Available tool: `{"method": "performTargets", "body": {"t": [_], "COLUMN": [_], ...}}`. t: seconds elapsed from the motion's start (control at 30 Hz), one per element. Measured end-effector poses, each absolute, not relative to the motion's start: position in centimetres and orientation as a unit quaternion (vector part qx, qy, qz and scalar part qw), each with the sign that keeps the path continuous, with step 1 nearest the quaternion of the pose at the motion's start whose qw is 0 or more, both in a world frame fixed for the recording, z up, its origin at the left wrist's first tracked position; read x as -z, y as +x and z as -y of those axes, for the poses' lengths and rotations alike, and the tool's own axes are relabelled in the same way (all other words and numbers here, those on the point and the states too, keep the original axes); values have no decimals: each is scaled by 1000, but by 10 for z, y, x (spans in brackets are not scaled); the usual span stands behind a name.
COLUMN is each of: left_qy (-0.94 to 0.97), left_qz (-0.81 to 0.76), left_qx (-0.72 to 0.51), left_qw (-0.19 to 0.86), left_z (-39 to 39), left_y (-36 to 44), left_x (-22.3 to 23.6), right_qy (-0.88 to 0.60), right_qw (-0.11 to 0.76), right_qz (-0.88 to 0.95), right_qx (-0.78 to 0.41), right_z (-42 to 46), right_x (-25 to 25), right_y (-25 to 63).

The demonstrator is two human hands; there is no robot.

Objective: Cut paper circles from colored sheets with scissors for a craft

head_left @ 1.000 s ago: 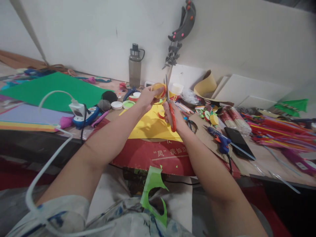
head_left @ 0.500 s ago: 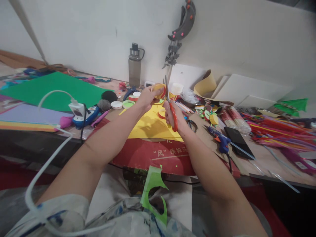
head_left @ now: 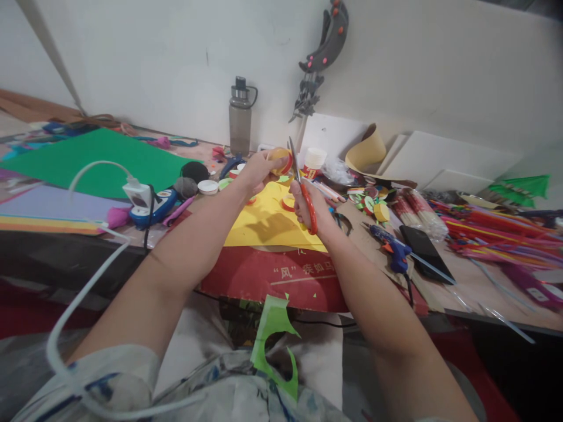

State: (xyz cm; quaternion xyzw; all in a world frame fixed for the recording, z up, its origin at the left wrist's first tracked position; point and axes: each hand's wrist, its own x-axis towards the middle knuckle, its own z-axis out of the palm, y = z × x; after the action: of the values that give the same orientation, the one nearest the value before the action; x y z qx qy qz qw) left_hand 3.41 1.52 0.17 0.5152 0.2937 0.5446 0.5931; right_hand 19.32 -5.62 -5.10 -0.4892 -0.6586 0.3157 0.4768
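Red cardboard (head_left: 264,272) lies at the front edge of the table (head_left: 477,287). In open air over yellow paper (head_left: 246,228), the left hand (head_left: 259,174) pinches a round yellow piece (head_left: 277,154); the right hand (head_left: 321,209) curls its fingers around scissors (head_left: 296,165). Behind stands a gray bottle (head_left: 240,126).

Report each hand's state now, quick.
Left hand: closed, holding a round yellow-and-red piece.
Right hand: closed around red-handled scissors, blades slightly apart.

yellow round piece (head_left: 279,159) with a red rim in the left hand (head_left: 258,172), red-handled scissors (head_left: 303,190) in the right hand (head_left: 319,208), yellow sheet (head_left: 259,231) beneath both hands, green sheet (head_left: 103,164) left of them, red board (head_left: 246,272) with pale lettering on their near side, blue-and-orange glue gun (head_left: 398,257) to their right
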Motion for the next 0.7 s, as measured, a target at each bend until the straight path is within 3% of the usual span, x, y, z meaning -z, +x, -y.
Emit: {"method": "performTargets", "body": {"t": [0.7], "left_qy": [507], "left_qz": [-294], "left_qx": [-549], "left_qw": [595], "left_z": [-16], "left_y": [35], "left_x": [-1], "right_qy": [-491], "right_qw": [487], "right_qz": [648], "right_qx": [-319], "right_z": [54], "right_x": [54], "right_y": [193]}}
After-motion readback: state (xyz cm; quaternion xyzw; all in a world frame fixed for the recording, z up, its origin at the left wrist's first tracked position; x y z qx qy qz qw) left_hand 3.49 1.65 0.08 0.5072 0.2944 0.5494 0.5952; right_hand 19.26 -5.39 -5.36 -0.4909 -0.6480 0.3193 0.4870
